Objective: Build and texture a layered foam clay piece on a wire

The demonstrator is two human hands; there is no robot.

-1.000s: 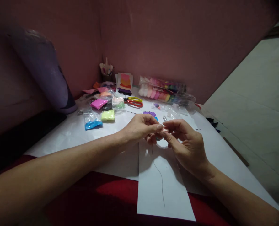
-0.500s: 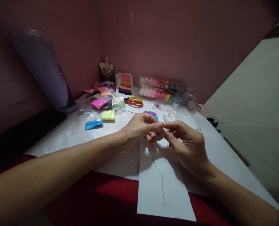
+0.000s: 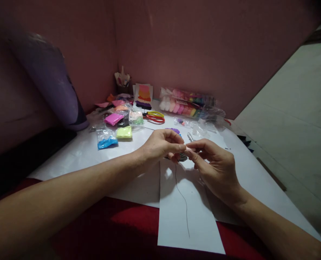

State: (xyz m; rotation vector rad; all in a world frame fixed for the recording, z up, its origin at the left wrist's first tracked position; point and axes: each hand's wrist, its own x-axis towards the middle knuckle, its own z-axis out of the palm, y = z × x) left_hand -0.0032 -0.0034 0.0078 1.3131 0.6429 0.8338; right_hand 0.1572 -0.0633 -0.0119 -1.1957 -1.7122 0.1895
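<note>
Pinching a small pale-pink piece (image 3: 189, 148) with my left hand (image 3: 163, 144) and right hand (image 3: 217, 159), apparently to steady it from both sides, I hold it above the surface (image 3: 79, 148), white paper strip (image 3: 173, 216) at six o'clock, scissors (image 3: 150, 116) near eleven, presumably set clear.

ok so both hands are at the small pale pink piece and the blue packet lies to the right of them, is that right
Not quite: the head view shows the blue packet to the left of both hands. The left hand and right hand are indeed at the small pale pink piece.
</note>
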